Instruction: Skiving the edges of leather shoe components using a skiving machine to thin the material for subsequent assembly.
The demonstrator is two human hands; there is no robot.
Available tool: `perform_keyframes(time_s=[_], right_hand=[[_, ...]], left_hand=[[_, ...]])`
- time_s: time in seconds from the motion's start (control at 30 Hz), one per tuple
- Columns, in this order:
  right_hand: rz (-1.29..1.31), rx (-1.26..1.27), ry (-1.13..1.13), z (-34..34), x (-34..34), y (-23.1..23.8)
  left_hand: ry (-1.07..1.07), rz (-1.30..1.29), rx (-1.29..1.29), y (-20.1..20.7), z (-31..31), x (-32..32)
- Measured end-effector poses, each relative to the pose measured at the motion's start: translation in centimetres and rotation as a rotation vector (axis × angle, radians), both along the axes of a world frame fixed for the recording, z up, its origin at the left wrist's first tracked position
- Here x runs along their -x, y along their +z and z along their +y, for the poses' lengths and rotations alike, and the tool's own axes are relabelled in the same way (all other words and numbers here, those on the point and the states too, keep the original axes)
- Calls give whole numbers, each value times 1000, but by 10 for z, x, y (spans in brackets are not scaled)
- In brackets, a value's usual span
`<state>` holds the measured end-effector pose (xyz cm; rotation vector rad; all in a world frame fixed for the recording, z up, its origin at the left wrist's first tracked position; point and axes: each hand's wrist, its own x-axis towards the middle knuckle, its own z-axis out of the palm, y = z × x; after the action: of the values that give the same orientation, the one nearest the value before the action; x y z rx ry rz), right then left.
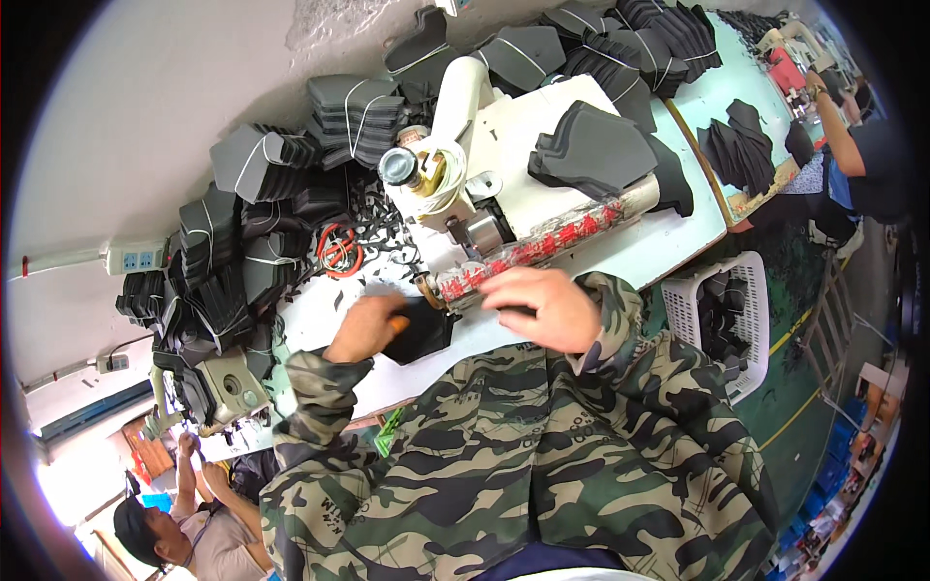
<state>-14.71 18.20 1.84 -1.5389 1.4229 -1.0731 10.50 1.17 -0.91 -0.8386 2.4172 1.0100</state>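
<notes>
My left hand (pixel 362 331) is closed at the left edge of a flat black piece (pixel 424 334), which lies at the front of the white table below the machine head. Something orange (pixel 398 323) shows at its fingertips, too small to name. My right hand (pixel 544 308) hovers beside the red-marked front of the white sewing-type machine (pixel 504 145), fingers stretched and thumb apart, with nothing visible in it. A loose stack of dark grey cut pieces (pixel 593 150) rests on the machine bed. The machine's working point is partly hidden.
Tied bundles of dark pieces (pixel 356 114) line the wall behind. Red-handled scissors (pixel 340 252) lie among black scraps. A white basket (pixel 722 320) holding dark pieces stands on the right. One co-worker (pixel 194 533) is at lower left, another (pixel 862 160) at upper right.
</notes>
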Motion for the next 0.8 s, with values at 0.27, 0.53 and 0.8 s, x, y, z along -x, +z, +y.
perform_keyframes(time_s=[0.27,0.53,0.8], right_hand=[[73,-30,-256,-14,-4,-10],[97,-154,-280,-28,-21,-24],[471,-245,116,-58,39,9]], left_hand=[[364,48,-943,44,-5,63],[453,-132,-744,38,-40,73],[459,-20,-767,40,-36,99]])
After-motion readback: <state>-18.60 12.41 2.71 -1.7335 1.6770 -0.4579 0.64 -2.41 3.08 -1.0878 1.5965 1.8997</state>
